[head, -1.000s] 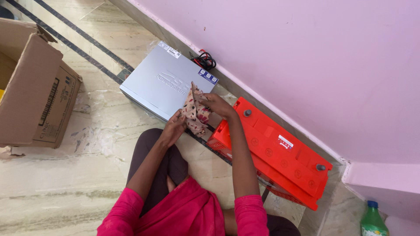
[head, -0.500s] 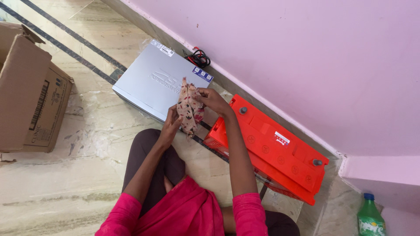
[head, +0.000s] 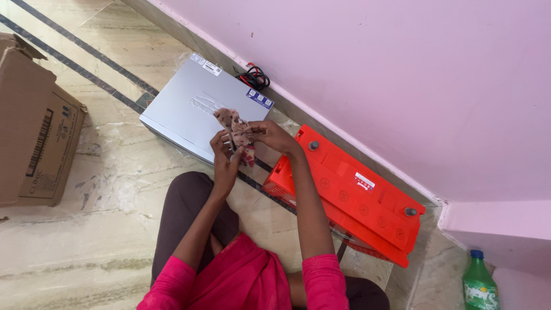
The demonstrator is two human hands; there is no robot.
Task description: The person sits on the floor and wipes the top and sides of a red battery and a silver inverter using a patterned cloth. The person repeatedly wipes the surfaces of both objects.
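Seated on the marble floor (head: 69, 252), the person is gripping a small cream cloth with red and dark spots (head: 235, 131) in both hands. The left hand (head: 224, 154) is pinching its lower edge and the right hand (head: 270, 135) its side, bunching it above the flat grey metal box (head: 189, 112), beside the orange rectangular battery (head: 350, 192).

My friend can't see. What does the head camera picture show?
Both hands, left hand and right hand, hold a small patterned cloth above a grey metal box. An orange battery lies beside it by the pink wall.
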